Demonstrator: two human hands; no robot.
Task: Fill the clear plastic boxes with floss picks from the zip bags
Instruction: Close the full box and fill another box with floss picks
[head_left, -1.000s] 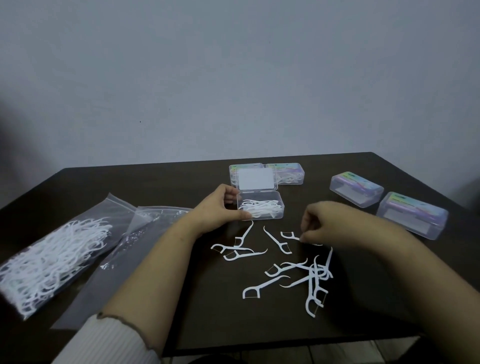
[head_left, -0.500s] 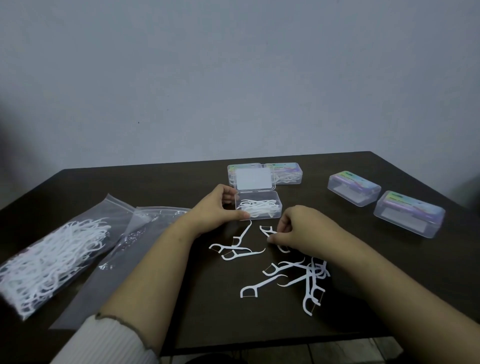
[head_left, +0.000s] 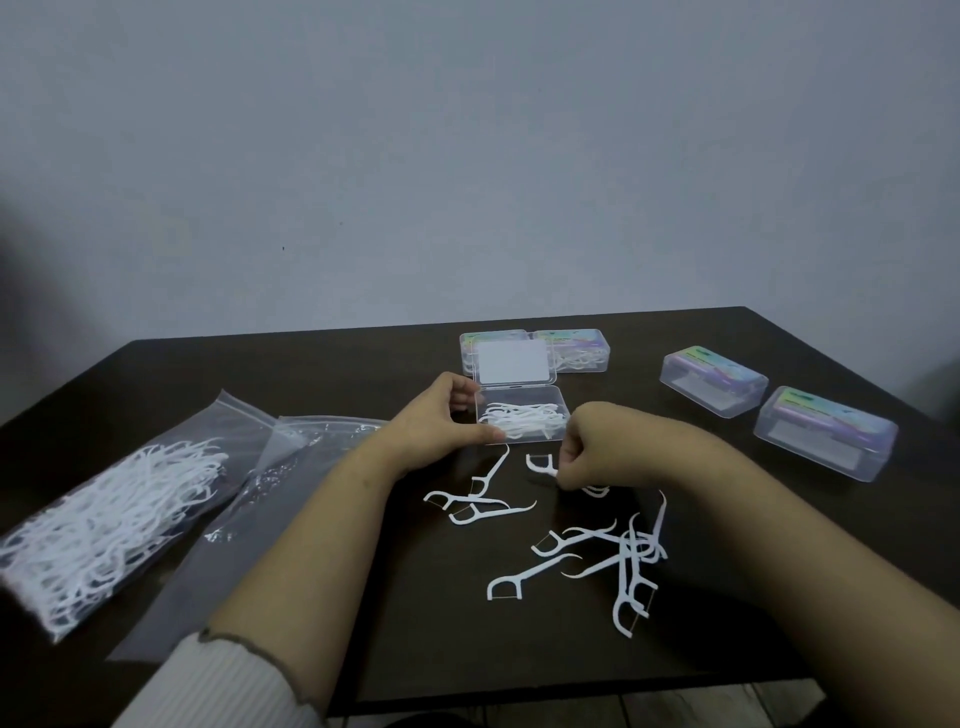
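a dark wooden table stands against a plain grey wall, its surface scattered with white floss picks. nearest the front edge, a tangle of loose picks lies just right of centre, and a smaller cluster of three picks sits between the two forearms. at far left, a full zip bag bulges with picks; beside it, overlapping its edge, lies a flattened zip bag that looks nearly spent. two closed boxes with colourful labels, the nearer closed box and the farther closed box, rest well to the right, and a rear box holding picks sits behind the open one, partly hidden by its raised lid. the left hand, a ribbed cream sleeve pushed up its arm, grips the left end of the open clear box, thumb along the near wall and fingers curled at the far side. the right hand is curled just in front of the box's right corner, its fingertips pinching one floss pick whose head still touches the table. the open box holds a shallow layer of picks; its lid stands upright with a white panel showing.
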